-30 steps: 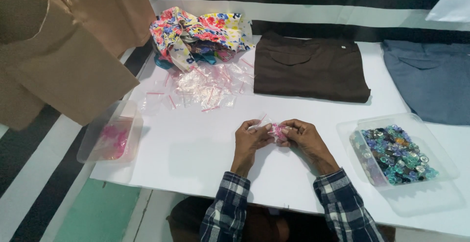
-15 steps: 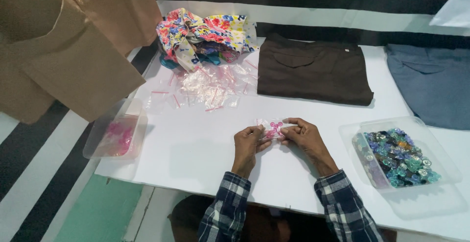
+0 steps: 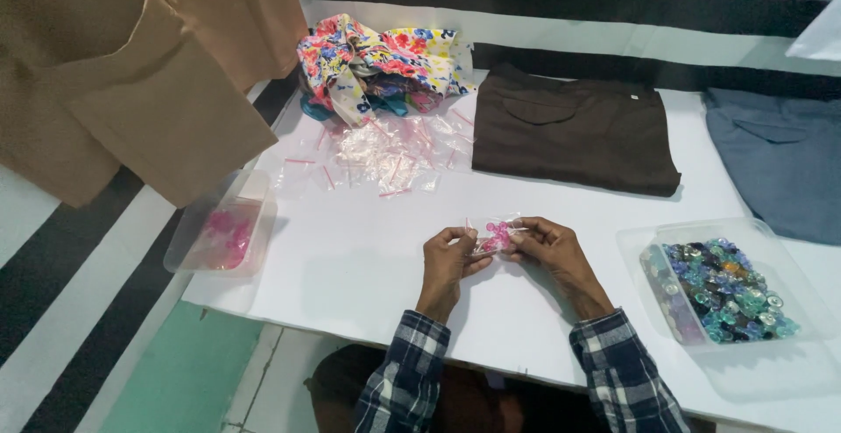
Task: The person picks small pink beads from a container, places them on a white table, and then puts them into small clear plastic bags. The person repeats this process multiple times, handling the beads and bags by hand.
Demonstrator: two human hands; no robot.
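Both my hands meet over the white table (image 3: 350, 258), pinching a small clear zip bag (image 3: 496, 236) with pink beads inside. My left hand (image 3: 448, 262) grips the bag's left edge with thumb and fingers. My right hand (image 3: 552, 253) holds its right side. The bag sits just above the tabletop between my fingertips. A heap of empty clear zip bags with red strips (image 3: 390, 152) lies farther back on the table.
A clear tray of pink beads (image 3: 223, 233) sits at the left edge. A clear tray of blue and green beads (image 3: 723, 288) stands right. Folded brown cloth (image 3: 574, 131), grey cloth (image 3: 780, 157), a floral bundle (image 3: 377, 60) and hanging tan fabric (image 3: 131, 65) surround the table.
My hands and the small bag stay in nearly the same spot. The fingers shifted slightly along the bag's top edge.
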